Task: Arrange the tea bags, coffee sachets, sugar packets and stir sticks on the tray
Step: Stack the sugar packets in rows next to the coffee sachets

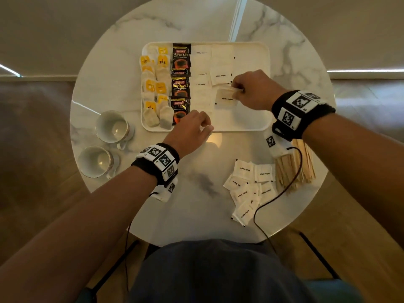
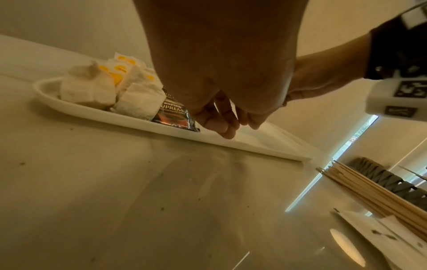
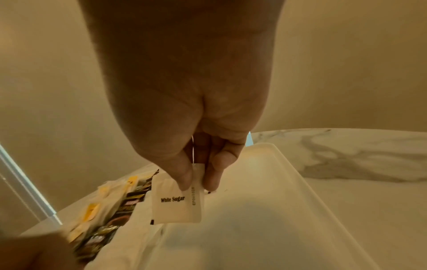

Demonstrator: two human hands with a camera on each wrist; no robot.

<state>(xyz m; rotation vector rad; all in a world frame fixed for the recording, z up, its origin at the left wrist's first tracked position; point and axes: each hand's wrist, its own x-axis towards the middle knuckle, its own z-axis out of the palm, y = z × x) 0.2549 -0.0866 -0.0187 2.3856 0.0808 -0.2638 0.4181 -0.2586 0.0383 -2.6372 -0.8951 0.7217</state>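
Observation:
A cream tray [image 1: 251, 127] holds tea bags [image 1: 156, 88] on its left, then a column of black coffee sachets [image 1: 180, 84], then white sugar packets [image 1: 202, 79]. My right hand [image 1: 237, 89] pinches a sugar packet [image 1: 226, 98] by one edge just above the tray's middle. In the right wrist view the thumb and fingers [image 3: 184, 180] hold that packet [image 3: 175, 202] hanging over the tray [image 3: 289, 182]. My left hand [image 1: 206, 125] hovers at the tray's front rim with loosely curled fingers [image 2: 226, 127] that hold nothing, next to the nearest coffee sachet [image 2: 173, 117].
Loose sugar packets [image 1: 249, 186] lie on the round marble table [image 1: 196, 193] at the front right. A pile of wooden stir sticks [image 1: 295, 169] sits beside them. Two white cups [image 1: 112, 125] [image 1: 96, 161] stand at the left. A cable runs from my right wrist.

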